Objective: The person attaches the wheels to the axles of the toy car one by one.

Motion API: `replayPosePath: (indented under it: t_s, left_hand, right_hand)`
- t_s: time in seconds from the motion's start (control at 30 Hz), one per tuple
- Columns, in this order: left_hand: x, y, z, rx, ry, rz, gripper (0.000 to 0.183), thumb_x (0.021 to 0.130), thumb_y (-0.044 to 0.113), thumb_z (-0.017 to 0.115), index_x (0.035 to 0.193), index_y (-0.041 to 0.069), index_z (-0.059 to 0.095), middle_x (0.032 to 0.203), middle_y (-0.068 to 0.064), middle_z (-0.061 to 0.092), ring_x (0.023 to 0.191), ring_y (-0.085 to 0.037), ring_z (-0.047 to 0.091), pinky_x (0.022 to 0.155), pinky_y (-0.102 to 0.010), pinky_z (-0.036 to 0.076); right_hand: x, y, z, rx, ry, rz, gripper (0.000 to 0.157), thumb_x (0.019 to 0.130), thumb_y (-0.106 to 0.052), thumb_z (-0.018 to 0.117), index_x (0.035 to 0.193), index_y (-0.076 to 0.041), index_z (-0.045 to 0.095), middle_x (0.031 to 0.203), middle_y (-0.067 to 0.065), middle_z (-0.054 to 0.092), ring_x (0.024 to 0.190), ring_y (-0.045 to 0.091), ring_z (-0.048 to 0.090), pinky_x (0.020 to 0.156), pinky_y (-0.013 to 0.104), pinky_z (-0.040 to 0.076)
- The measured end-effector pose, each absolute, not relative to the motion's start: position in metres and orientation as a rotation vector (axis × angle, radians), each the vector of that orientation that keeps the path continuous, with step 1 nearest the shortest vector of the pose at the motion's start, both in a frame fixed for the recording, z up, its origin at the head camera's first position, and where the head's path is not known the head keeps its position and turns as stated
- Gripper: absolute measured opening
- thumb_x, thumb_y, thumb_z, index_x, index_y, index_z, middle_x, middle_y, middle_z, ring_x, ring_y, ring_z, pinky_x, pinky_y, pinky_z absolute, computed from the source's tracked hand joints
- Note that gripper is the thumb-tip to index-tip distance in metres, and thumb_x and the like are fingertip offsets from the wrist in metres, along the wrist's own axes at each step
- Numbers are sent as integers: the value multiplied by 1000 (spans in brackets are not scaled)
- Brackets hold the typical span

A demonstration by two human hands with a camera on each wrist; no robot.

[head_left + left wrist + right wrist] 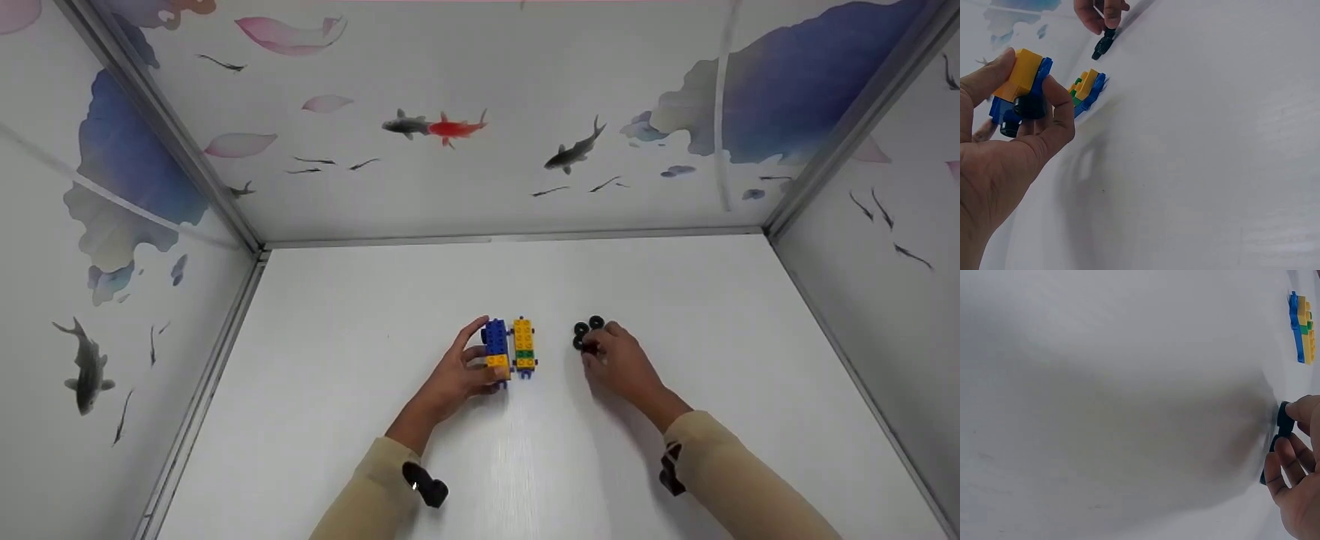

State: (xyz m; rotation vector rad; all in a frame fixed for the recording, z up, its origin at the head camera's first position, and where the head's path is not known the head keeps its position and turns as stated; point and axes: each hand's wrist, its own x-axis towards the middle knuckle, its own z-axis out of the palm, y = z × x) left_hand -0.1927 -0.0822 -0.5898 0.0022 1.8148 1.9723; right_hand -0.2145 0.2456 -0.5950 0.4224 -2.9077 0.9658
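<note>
My left hand (448, 381) grips a small toy block car (496, 337) with blue and yellow bricks on top. In the left wrist view, black wheels (1030, 107) show on its blue base. Just right of it a second block car (523, 337), yellow with a green band on a blue base, stands on the table with no black wheels visible. Further right, my right hand (621, 362) pinches a black wheel (1285, 415) between thumb and fingers. More loose black wheels (581, 328) lie against its fingertips, partly hidden in the right wrist view.
A white tabletop (360, 315) lies under everything. White panels printed with fish and petals (517, 75) enclose it at the back and both sides, joined by grey metal edging (375, 242). Black straps with small devices (426, 486) sit on both sleeves.
</note>
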Motion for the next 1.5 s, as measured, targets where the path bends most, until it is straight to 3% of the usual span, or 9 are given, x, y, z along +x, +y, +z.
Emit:
replayPosePath:
  t_s: [0.3,0.83,1.07,1.33,1.5]
  left_hand:
    - [-194,-82,-591,3,1809,1978,107,91,18,94,171,49,31,164,-19,50,124,-30,73,99,-40,67]
    - [-192,-80,-590,35,1735,2028,107,91,15,93,173,43,29,160,-20,53,121,-29,75,96,-38,67]
    - [-192,-80,-590,31,1741,2007,109,92,16,92,176,38,26,162,-20,52,125,-30,74,101,-41,66]
    - [-189,-79,-589,48,1774,1980,102,93,20,92,173,43,33,165,-19,51,126,-31,73,104,-44,66]
    - [-188,-79,-588,61,1752,1989,101,94,20,91,174,40,32,166,-20,50,129,-32,72,104,-43,66]
  right_hand:
    - [-217,222,-584,414,-2866,1078,31,99,-2,80,129,-1,74,118,14,69,105,29,72,94,48,64]
    - [-220,184,-569,477,-2784,1290,32,101,-4,80,133,-6,76,124,13,71,111,29,78,95,43,68]
    - [-222,170,-564,539,-2779,1380,32,103,-6,77,135,0,74,125,14,72,115,30,78,99,42,67]
    - [-223,158,-565,538,-2791,1426,34,104,-6,77,138,-6,75,129,11,76,118,27,78,105,45,65]
    - [-223,155,-565,537,-2794,1415,35,104,-7,76,139,-8,75,128,9,76,118,26,77,105,46,65]
